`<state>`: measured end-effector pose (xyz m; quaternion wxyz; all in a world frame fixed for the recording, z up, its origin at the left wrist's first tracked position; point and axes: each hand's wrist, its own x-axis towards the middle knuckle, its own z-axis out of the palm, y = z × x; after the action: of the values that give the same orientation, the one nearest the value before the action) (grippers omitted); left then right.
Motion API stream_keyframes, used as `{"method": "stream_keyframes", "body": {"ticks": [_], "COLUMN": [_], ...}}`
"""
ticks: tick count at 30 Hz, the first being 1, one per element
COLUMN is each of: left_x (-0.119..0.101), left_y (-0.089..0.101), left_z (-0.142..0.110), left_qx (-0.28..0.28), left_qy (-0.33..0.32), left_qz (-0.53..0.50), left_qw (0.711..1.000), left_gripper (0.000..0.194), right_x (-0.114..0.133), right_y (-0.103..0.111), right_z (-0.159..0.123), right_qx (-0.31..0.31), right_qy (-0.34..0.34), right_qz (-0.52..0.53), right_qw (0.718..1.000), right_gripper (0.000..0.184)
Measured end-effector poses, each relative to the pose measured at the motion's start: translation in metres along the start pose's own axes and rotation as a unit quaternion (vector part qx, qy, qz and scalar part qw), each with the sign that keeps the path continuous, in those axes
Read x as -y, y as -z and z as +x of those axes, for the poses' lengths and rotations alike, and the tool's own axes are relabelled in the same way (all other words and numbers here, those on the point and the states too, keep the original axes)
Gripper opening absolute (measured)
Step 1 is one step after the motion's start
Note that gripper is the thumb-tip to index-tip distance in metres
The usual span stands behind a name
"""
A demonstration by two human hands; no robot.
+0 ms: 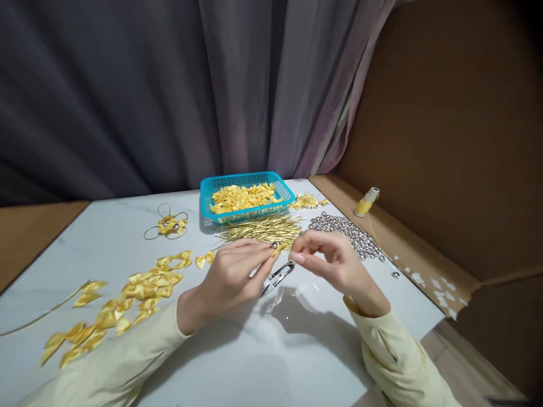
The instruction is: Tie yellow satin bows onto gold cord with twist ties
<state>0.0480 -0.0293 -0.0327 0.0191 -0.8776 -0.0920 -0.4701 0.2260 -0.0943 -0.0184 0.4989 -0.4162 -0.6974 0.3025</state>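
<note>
My left hand (235,271) is closed in a pinch on a small yellow ribbon bow (280,247) with a round silver bell (275,245) at its top. Close by on the right, my right hand (328,260) has thumb and index finger pressed together; whatever is between them is too fine to make out. Below the fingertips is a small dark metal tool (278,278) that looks like thread snips; whether it lies on the table or touches my left hand, I cannot tell.
A blue basket (204,195) of yellow bows stands behind gold twist ties (261,228). Silver bells (348,232) lie to the right, near a yellow thread spool (367,202). Loose bows (146,285) spread leftward, and looped finished pieces (172,225) lie behind them.
</note>
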Motion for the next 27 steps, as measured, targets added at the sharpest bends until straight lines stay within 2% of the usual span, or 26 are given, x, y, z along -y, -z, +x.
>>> {"method": "stream_keyframes", "body": {"ticks": [8,11,15,19,27], "left_x": [0.001,0.001,0.0,-0.002,-0.006], "left_y": [-0.001,-0.002,-0.002,-0.001,0.0], "left_z": [0.0,-0.003,-0.005,-0.004,-0.003], "left_qx": [0.015,0.033,0.063,0.09,0.067], "left_qy": [0.006,-0.01,-0.048,-0.106,-0.177], "left_qz": [0.002,0.007,0.025,0.035,0.059], "left_qw": [1.0,0.999,0.997,0.99,0.98], "left_gripper": [0.009,0.01,0.011,0.013,0.013], "right_x": [0.011,0.013,0.008,0.003,-0.001], "right_y": [0.0,0.0,0.0,0.001,0.0], "right_z": [-0.006,-0.006,-0.004,-0.002,0.004], "right_qx": [0.089,0.102,0.063,0.025,-0.022], "right_qy": [0.007,0.01,-0.016,-0.054,-0.131], "right_qz": [-0.071,-0.071,-0.036,0.043,0.151], "right_qw": [0.993,0.992,0.997,0.997,0.979], "right_gripper": [0.014,0.014,0.013,0.012,0.018]}}
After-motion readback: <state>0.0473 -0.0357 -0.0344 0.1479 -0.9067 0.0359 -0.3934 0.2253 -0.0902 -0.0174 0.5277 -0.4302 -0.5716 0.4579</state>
